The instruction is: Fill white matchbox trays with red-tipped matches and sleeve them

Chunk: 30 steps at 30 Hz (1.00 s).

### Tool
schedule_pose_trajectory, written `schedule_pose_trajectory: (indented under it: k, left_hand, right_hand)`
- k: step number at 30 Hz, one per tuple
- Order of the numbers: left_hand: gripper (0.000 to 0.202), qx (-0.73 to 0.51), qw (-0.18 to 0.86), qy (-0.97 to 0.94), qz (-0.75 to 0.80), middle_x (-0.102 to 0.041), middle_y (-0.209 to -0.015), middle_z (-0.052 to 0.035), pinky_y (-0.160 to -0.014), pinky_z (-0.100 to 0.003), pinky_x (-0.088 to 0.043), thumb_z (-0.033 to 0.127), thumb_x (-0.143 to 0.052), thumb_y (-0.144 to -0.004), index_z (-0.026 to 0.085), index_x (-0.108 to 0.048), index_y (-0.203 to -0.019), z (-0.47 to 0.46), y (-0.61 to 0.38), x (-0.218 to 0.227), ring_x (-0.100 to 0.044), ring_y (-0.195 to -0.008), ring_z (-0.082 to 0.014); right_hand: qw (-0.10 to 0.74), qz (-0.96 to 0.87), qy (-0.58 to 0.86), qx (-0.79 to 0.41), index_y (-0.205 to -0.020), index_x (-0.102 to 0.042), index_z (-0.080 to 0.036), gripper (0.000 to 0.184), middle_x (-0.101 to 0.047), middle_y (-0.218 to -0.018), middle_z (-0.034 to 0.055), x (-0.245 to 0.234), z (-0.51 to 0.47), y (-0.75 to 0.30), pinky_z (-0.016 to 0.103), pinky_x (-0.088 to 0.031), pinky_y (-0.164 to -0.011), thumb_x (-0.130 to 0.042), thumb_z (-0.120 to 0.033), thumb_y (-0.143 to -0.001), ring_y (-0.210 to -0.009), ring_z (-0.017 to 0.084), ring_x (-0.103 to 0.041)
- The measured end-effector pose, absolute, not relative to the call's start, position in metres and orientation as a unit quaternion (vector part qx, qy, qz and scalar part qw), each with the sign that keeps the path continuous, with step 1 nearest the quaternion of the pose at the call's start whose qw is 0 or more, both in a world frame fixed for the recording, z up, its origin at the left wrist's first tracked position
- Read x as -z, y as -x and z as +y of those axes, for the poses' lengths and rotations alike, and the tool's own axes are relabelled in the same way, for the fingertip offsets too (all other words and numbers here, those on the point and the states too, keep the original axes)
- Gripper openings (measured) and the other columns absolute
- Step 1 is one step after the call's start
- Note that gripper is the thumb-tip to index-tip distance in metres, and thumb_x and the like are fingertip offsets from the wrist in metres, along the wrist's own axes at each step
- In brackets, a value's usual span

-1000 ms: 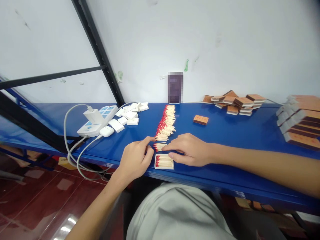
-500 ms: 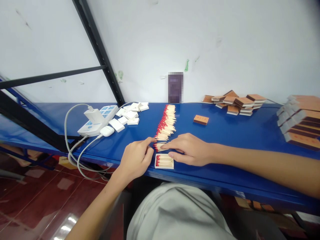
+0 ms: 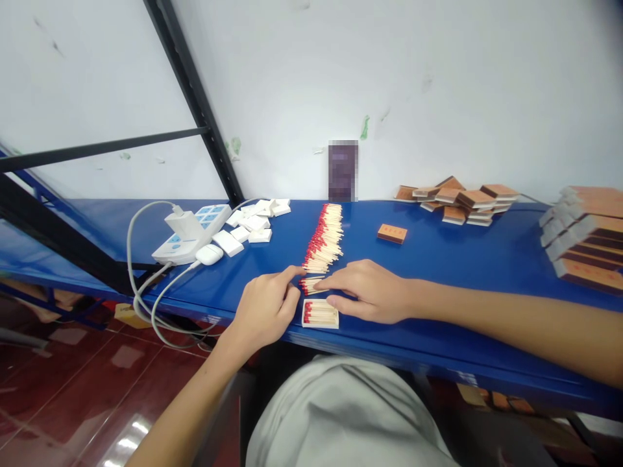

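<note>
Red-tipped matches lie in a long row (image 3: 326,240) running back towards the wall. A small group of matches (image 3: 307,285) sits apart at its near end. My right hand (image 3: 374,292) rests its index fingertip on that small group, with the thumb apart at the edge of a white matchbox tray (image 3: 321,326). The tray holds several matches, red heads to the left. From the left, my left hand (image 3: 267,305) reaches its index fingertip to the gap between the row and the small group. Its thumb is apart, and no object shows in its grasp.
An orange matchbox (image 3: 392,233) lies right of the row. Matchboxes are piled (image 3: 457,196) by the wall and stacked (image 3: 588,237) at far right. White trays (image 3: 253,222), a power strip (image 3: 210,219) with cables and an earbud case (image 3: 209,254) occupy the left, near a black post (image 3: 195,97).
</note>
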<state>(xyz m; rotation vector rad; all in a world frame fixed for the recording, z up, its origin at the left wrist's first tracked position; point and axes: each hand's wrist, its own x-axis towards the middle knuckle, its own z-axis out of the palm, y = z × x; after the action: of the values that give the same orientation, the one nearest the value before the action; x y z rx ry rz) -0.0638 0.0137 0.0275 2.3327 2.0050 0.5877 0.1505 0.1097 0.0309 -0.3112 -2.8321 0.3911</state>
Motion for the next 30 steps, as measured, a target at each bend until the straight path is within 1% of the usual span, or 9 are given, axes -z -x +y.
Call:
schedule_pose_trajectory:
  k: [6, 9, 16, 24, 30]
  left_hand:
    - [0.037, -0.188, 0.013, -0.745, 0.64, -0.075, -0.095, -0.0045, -0.072, -0.033, -0.046, 0.021, -0.037, -0.093, 0.022, -0.063, -0.12, 0.012, 0.0645, -0.0267, -0.07, -0.084, -0.0248]
    - [0.036, -0.189, 0.013, -0.745, 0.639, -0.075, -0.095, -0.0045, -0.074, -0.033, -0.047, 0.021, -0.037, -0.093, 0.022, -0.063, -0.119, 0.0119, 0.0645, -0.0267, -0.07, -0.085, -0.0249]
    - [0.036, -0.189, 0.013, -0.746, 0.638, -0.075, -0.097, -0.0051, -0.075, -0.033, -0.048, 0.021, -0.038, -0.093, 0.022, -0.063, -0.119, 0.0126, 0.0641, -0.0273, -0.071, -0.086, -0.025]
    - [0.036, -0.189, 0.016, -0.745, 0.64, -0.075, -0.099, -0.0051, -0.076, -0.034, -0.048, 0.021, -0.038, -0.093, 0.022, -0.063, -0.118, 0.0114, 0.0645, -0.027, -0.071, -0.088, -0.0256]
    - [0.036, -0.187, 0.013, -0.747, 0.638, -0.075, -0.1, -0.0047, -0.076, -0.033, -0.049, 0.02, -0.038, -0.093, 0.023, -0.063, -0.118, 0.0121, 0.064, -0.0275, -0.071, -0.089, -0.0251]
  right_hand:
    - [0.132, -0.976, 0.109, -0.133, -0.125, -0.065, -0.019, 0.037, -0.075, -0.108, 0.0084, -0.0309, 0.1099, -0.1501, 0.033, -0.047, -0.078, -0.043, -0.037, -0.1, -0.09, 0.023, -0.07]
    - [0.133, -0.976, 0.107, -0.136, -0.125, -0.065, -0.02, 0.037, -0.074, -0.109, 0.0085, -0.0309, 0.1097, -0.1504, 0.033, -0.047, -0.078, -0.043, -0.036, -0.1, -0.091, 0.023, -0.07]
    - [0.131, -0.975, 0.108, -0.146, -0.133, -0.06, -0.018, 0.041, -0.07, -0.122, 0.0082, -0.0329, 0.1087, -0.1501, 0.034, -0.047, -0.081, -0.043, -0.035, -0.1, -0.095, 0.022, -0.069]
    - [0.124, -0.975, 0.116, -0.141, -0.131, -0.061, -0.019, 0.04, -0.073, -0.117, 0.0089, -0.0329, 0.1082, -0.1485, 0.033, -0.047, -0.079, -0.043, -0.036, -0.1, -0.094, 0.023, -0.069]
    - [0.128, -0.974, 0.116, -0.147, -0.131, -0.061, -0.018, 0.04, -0.071, -0.12, 0.0092, -0.0332, 0.1081, -0.1492, 0.034, -0.048, -0.082, -0.043, -0.035, -0.1, -0.097, 0.023, -0.069]
